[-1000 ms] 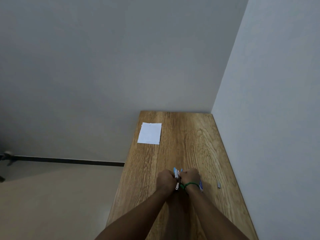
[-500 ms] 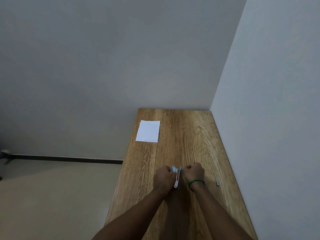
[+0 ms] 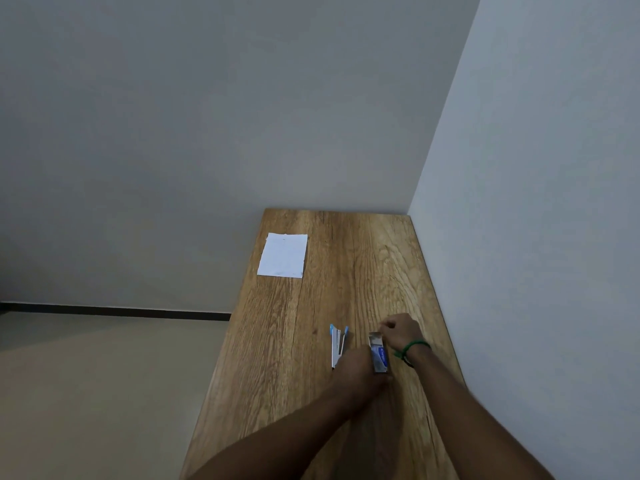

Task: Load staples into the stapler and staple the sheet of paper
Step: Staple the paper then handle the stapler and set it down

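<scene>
Left hand grips staple box, right hand perhaps touching it

Stapler end behind left hand

Open stapler, staple box, far paper

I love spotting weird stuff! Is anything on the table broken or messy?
Nothing is broken or spilled. The stapler lies splayed open on the table, which fits loading it. The paper lies flat, far off by the left edge.
</scene>
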